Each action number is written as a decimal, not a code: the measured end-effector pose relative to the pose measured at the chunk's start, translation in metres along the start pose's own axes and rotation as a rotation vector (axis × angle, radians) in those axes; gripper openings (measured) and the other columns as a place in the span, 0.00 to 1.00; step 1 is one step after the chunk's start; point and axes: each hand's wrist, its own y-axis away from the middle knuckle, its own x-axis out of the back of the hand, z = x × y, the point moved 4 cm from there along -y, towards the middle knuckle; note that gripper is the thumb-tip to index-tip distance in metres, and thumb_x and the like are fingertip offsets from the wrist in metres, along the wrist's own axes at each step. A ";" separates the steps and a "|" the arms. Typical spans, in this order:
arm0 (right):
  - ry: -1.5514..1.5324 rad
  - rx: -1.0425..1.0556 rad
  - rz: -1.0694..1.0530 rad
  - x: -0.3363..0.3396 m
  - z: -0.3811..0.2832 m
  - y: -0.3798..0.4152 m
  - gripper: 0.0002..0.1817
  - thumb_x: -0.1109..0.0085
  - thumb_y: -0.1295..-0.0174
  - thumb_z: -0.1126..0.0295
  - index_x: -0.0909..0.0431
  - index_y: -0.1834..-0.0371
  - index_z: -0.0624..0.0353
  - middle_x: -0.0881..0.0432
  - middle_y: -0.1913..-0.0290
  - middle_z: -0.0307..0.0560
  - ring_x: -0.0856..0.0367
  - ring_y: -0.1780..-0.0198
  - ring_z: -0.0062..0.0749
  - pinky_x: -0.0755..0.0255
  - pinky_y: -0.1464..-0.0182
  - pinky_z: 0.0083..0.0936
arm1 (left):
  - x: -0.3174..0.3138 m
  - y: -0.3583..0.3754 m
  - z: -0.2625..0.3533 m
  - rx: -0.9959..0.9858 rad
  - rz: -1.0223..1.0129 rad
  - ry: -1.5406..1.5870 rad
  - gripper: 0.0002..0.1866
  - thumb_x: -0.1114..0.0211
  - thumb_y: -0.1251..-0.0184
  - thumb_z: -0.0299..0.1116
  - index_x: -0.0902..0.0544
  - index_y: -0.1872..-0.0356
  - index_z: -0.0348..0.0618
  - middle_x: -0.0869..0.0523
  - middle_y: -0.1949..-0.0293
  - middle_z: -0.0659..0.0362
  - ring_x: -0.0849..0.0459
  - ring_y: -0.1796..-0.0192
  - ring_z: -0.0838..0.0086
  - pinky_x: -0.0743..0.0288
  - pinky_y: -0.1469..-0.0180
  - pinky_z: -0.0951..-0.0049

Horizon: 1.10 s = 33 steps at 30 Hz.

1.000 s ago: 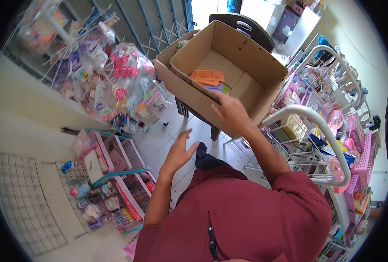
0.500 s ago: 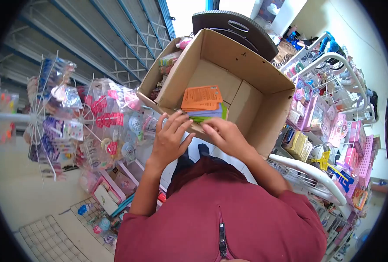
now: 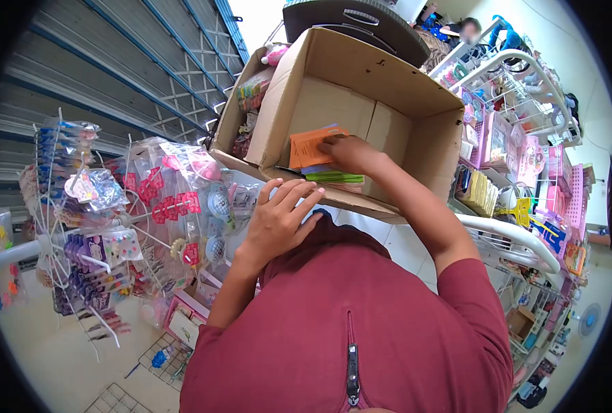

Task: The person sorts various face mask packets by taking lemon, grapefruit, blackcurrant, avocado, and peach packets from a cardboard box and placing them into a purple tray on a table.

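In the head view, a cardboard box (image 3: 331, 98) stands in front of me with its top open. Near its front left corner lies a stack of thin paper booklets: orange booklets (image 3: 306, 147) on top, purple ones below, and green booklets (image 3: 335, 177) at the bottom. My right hand (image 3: 349, 153) reaches into the box, its fingers bent around the right edge of the orange booklets; the fingertips are partly hidden. My left hand (image 3: 278, 219) is at the box's front rim, fingers stretched out and holding nothing.
A narrow box section (image 3: 242, 118) with small packets adjoins on the left. Racks of hanging packaged accessories (image 3: 175, 199) stand at left. A white wire shelf (image 3: 509, 227) with pink goods is on the right. A dark board (image 3: 354, 27) lies behind the box; a person (image 3: 468, 31) is farther back.
My right hand has moved from the box's front edge into the box and onto the orange booklets, which look slightly shifted. My left hand stays by the front rim.
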 end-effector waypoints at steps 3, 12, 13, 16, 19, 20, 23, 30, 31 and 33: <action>-0.205 0.027 0.046 0.028 -0.001 0.024 0.20 0.35 0.37 0.60 0.17 0.44 0.56 0.13 0.55 0.57 0.13 0.51 0.53 0.20 0.49 0.47 | 0.001 -0.005 -0.007 -0.067 0.047 0.106 0.19 0.26 0.37 0.35 0.15 0.45 0.47 0.15 0.42 0.58 0.20 0.35 0.63 0.34 0.28 0.55; -0.012 -0.161 0.351 0.060 -0.003 0.033 0.10 0.36 0.34 0.63 0.16 0.59 0.59 0.14 0.62 0.55 0.14 0.58 0.53 0.20 0.53 0.47 | -0.001 -0.009 -0.016 -0.125 0.033 0.150 0.16 0.26 0.38 0.33 0.15 0.49 0.46 0.15 0.44 0.58 0.18 0.37 0.62 0.30 0.32 0.57; -0.013 -0.161 0.353 0.060 0.000 0.024 0.10 0.36 0.34 0.63 0.16 0.59 0.59 0.14 0.62 0.55 0.14 0.58 0.53 0.20 0.53 0.47 | -0.001 -0.010 -0.016 -0.125 0.032 0.148 0.16 0.26 0.38 0.33 0.15 0.49 0.46 0.15 0.44 0.58 0.18 0.37 0.62 0.30 0.32 0.57; 0.133 -0.074 0.441 0.038 0.007 0.006 0.11 0.35 0.35 0.61 0.18 0.63 0.58 0.15 0.61 0.51 0.14 0.55 0.50 0.20 0.53 0.45 | 0.000 -0.012 -0.014 -0.138 0.011 0.135 0.17 0.27 0.37 0.34 0.15 0.48 0.46 0.15 0.45 0.58 0.18 0.39 0.63 0.30 0.34 0.58; 0.130 0.100 0.082 0.003 0.005 -0.006 0.13 0.34 0.35 0.58 0.17 0.61 0.58 0.15 0.57 0.50 0.14 0.50 0.50 0.20 0.51 0.45 | 0.000 -0.012 -0.016 -0.144 -0.005 0.132 0.17 0.27 0.36 0.35 0.15 0.47 0.46 0.15 0.45 0.58 0.18 0.40 0.64 0.30 0.35 0.59; 0.064 0.074 0.098 0.002 0.003 -0.001 0.14 0.34 0.35 0.57 0.17 0.59 0.58 0.15 0.57 0.51 0.14 0.51 0.50 0.20 0.50 0.46 | -0.001 -0.011 -0.017 -0.142 -0.016 0.145 0.17 0.28 0.36 0.35 0.15 0.46 0.46 0.15 0.45 0.58 0.18 0.40 0.64 0.30 0.35 0.59; -0.089 0.053 0.080 0.016 0.001 0.007 0.15 0.33 0.38 0.58 0.13 0.56 0.55 0.13 0.55 0.53 0.13 0.51 0.51 0.20 0.49 0.48 | 0.000 -0.010 -0.017 -0.128 -0.020 0.158 0.17 0.28 0.35 0.36 0.15 0.46 0.45 0.15 0.45 0.58 0.18 0.40 0.64 0.30 0.36 0.59; -0.519 0.002 0.335 0.126 -0.023 0.050 0.09 0.36 0.32 0.72 0.13 0.54 0.65 0.12 0.61 0.55 0.11 0.57 0.46 0.19 0.53 0.34 | 0.007 -0.014 -0.017 0.000 0.236 0.410 0.29 0.25 0.36 0.30 0.24 0.34 0.42 0.24 0.36 0.48 0.23 0.33 0.53 0.30 0.29 0.55; -0.518 0.005 0.331 0.146 -0.036 0.061 0.09 0.36 0.32 0.72 0.13 0.54 0.65 0.12 0.61 0.55 0.11 0.57 0.46 0.19 0.53 0.34 | 0.006 -0.018 -0.012 0.004 0.240 0.409 0.29 0.25 0.36 0.30 0.24 0.34 0.42 0.24 0.36 0.48 0.23 0.33 0.53 0.30 0.29 0.55; -0.865 0.046 0.351 0.170 -0.060 0.081 0.09 0.39 0.30 0.73 0.13 0.53 0.65 0.12 0.66 0.53 0.12 0.62 0.37 0.22 0.57 0.31 | 0.014 -0.018 -0.010 0.219 0.606 0.773 0.35 0.25 0.36 0.28 0.31 0.29 0.40 0.31 0.28 0.45 0.27 0.28 0.51 0.30 0.28 0.58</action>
